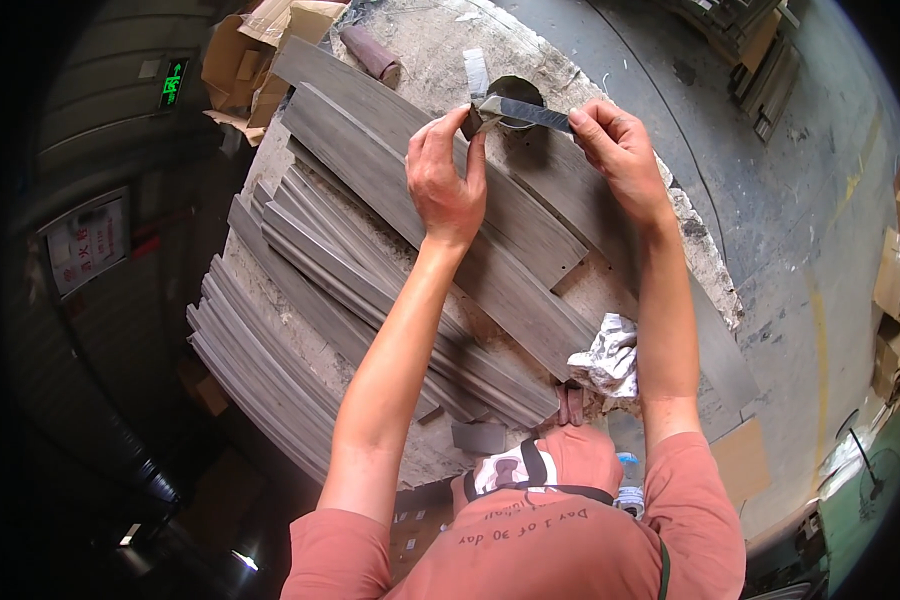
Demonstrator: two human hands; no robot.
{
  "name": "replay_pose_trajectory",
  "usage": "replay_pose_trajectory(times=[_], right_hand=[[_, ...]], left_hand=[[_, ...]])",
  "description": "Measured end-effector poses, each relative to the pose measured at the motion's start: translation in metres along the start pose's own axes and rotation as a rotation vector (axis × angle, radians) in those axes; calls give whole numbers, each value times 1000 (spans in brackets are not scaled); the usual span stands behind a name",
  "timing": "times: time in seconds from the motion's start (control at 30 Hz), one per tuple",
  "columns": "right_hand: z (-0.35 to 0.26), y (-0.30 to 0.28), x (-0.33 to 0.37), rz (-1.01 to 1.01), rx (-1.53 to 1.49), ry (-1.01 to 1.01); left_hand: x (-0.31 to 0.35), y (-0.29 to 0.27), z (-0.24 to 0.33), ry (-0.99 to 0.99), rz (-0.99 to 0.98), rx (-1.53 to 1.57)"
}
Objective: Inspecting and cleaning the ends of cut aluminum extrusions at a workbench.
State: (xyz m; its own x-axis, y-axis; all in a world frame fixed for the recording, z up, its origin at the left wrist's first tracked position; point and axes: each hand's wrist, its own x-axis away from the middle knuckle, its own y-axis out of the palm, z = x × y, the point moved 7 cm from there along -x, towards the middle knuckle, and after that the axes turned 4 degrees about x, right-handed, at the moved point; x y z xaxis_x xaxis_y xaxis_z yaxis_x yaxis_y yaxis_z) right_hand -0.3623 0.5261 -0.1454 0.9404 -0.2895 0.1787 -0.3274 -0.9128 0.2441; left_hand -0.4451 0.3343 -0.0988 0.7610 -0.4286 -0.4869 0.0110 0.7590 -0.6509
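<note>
A narrow, dark, shiny strip [532, 113] stretches between my two hands over the far part of the worktable. My left hand [444, 185] is closed, its thumb and forefinger pinching the strip's left end, where a pale, folded-looking part shows. The right end is pinched between the thumb and fingers of my right hand [620, 155]. Just behind the strip stands a round, dark-rimmed thing [520, 90], partly covered by it; whether it is a can or a ring I cannot tell. A short whitish strip [475, 72] shows beyond my left fingertips.
Long grey planks [370, 150] lie slantwise across the rough worktable [430, 30], with stacked grey profiled strips [260, 360] at left. A brown cylinder [370, 55] lies at the far edge. Near my right forearm sits a crumpled white cloth [608, 355]. Cardboard boxes [245, 70] stand far left.
</note>
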Motion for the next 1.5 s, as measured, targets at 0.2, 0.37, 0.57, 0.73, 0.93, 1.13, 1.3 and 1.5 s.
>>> replay_pose_trajectory(times=[0.2, 0.37, 0.57, 0.73, 0.93, 1.13, 1.3, 1.5], right_hand=[[0, -6, 1, 48, 57, -45], [-3, 3, 3, 24, -6, -19], [3, -4, 4, 52, 27, -8], [-3, 9, 7, 46, -17, -3], [0, -1, 10, 78, 34, -26], [-2, 8, 9, 76, 33, -29], [0, -3, 14, 67, 57, -30], [-1, 5, 10, 59, 6, -8]], left_hand=[[1, 0, 0, -11, -1, -9], [0, 0, 1, 4, 6, -13], [2, 0, -2, 1, 24, -14], [2, -1, -1, 14, 27, -14], [3, 1, 0, 10, 36, 2], [3, -1, 0, 30, 25, -16], [3, 0, 1, 16, 31, -7], [3, -2, 3, 57, 26, -5]])
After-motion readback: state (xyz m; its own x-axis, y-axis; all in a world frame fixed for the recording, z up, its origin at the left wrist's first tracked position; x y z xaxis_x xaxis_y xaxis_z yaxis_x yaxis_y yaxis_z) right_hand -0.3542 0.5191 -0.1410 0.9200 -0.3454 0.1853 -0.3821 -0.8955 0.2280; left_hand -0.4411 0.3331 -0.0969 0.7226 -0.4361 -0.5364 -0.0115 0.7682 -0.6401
